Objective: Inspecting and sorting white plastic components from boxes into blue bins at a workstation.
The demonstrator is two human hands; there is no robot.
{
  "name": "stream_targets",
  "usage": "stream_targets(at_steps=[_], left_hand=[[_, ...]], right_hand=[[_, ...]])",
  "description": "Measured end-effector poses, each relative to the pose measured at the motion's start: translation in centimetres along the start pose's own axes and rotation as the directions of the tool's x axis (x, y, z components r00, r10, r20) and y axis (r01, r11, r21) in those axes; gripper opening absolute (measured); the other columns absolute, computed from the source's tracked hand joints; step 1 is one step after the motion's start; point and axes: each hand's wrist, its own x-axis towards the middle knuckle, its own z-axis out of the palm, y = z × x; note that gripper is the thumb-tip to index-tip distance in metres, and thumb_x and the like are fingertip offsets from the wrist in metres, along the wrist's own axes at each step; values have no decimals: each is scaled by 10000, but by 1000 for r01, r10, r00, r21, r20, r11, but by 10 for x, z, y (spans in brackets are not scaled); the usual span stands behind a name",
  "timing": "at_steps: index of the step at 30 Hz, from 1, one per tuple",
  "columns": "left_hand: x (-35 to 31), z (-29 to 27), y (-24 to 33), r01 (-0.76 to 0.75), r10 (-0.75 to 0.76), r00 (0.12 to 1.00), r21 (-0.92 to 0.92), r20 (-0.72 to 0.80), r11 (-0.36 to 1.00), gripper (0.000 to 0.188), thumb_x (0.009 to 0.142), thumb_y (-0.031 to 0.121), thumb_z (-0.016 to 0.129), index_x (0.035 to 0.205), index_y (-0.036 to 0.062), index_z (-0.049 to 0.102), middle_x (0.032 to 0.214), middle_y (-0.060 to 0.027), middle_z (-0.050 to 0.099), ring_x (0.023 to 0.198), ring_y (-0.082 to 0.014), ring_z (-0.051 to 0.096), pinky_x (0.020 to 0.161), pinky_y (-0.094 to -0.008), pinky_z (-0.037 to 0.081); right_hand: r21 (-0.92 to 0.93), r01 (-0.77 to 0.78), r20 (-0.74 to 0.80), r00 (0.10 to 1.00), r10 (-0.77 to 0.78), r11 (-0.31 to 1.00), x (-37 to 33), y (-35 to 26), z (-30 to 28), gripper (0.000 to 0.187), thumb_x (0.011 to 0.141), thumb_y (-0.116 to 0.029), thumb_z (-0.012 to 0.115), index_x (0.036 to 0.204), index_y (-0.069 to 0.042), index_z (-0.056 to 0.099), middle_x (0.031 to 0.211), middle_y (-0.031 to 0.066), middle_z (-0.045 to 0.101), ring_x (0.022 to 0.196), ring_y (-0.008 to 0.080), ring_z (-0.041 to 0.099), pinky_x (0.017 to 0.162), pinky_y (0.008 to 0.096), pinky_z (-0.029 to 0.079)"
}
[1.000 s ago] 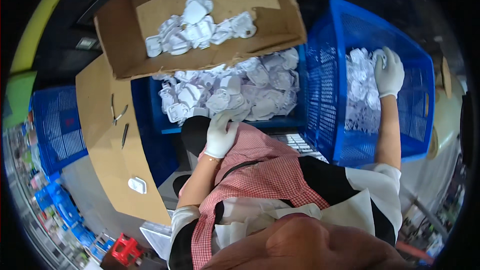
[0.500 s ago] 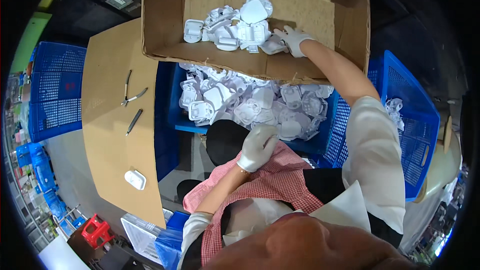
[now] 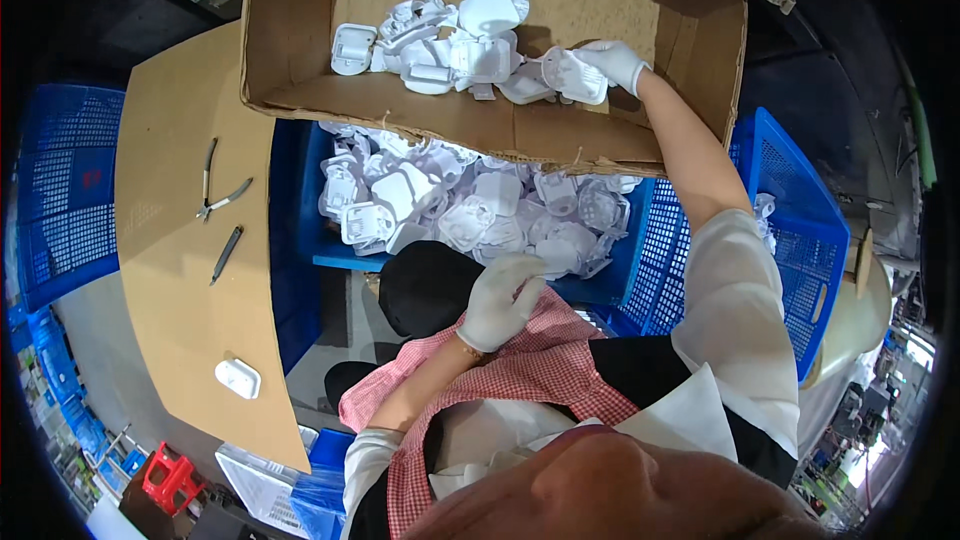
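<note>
In the cardboard box point(image 3: 590, 148) at the top, my gloved right hand point(image 3: 612, 64) grips the right edge of a white plastic part point(image 3: 574, 78), a rounded moulded housing. It lies against a row of similar white parts point(image 3: 425, 65) heaped in the box. Over my lap is my gloved left hand point(image 3: 502, 302), its fingers loosely bent and apart from the thumb, with nothing visible in it. Just beyond it, a blue crate point(image 3: 345, 262) holds a large pile of such white parts point(image 3: 480, 215).
On the cardboard-topped surface point(image 3: 180, 320) at left lie pliers point(image 3: 210, 202), a dark pen-like tool point(image 3: 228, 255) and one white part point(image 3: 238, 378). Blue perforated crates stand at far left point(image 3: 70, 190) and right point(image 3: 800, 260). A red stool point(image 3: 172, 478) stands lower left.
My right hand has closed on a white part at the right end of the heap and tipped it up. My left hand has loosened slightly. The whole view has shifted.
</note>
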Motion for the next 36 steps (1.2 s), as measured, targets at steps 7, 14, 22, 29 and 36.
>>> stream_targets(at_steps=[7,14,22,29,36], left_hand=[[-1,2,-2,18,-18,1000,8,-1,1000,140,825,72,648,946,13,689,1005,-141,688,970,-322,645,875,-387,508],[10,-11,6,258,-275,961,-414,21,873,291,889,78,597,1173,9,603,1099,-99,664,1011,-221,631,871,-323,500],[56,-93,43,23,-214,973,-883,-88,468,690,880,50,636,1471,17,281,1417,-135,451,1173,-243,572,946,-370,515],[33,-108,64,102,-197,961,-415,-193,904,640,786,32,746,1365,45,474,1288,-82,591,1157,-189,582,981,-316,469],[28,-110,58,-19,-101,993,-926,-61,376,760,808,67,707,1459,19,316,1412,-146,478,1240,-299,543,1006,-434,481]], right_hand=[[95,79,31,996,-82,992,-5,-23,15,305,922,-296,631,1065,-42,722,840,33,701,660,105,625,575,255,500],[148,266,23,962,-272,953,-76,-99,43,341,956,-280,583,1122,-1,687,813,18,667,636,71,574,535,230,456],[-28,905,9,426,-905,425,-201,-146,111,248,854,0,590,1090,-11,665,1072,149,677,984,266,670,890,364,527],[-145,986,54,-78,-995,-85,-223,-147,124,319,745,7,672,1057,-30,620,1110,180,643,1070,413,618,912,470,522],[-246,949,123,-173,-977,-199,-230,-143,121,322,698,-59,650,1014,-4,620,1045,165,641,989,383,629,878,474,543]])
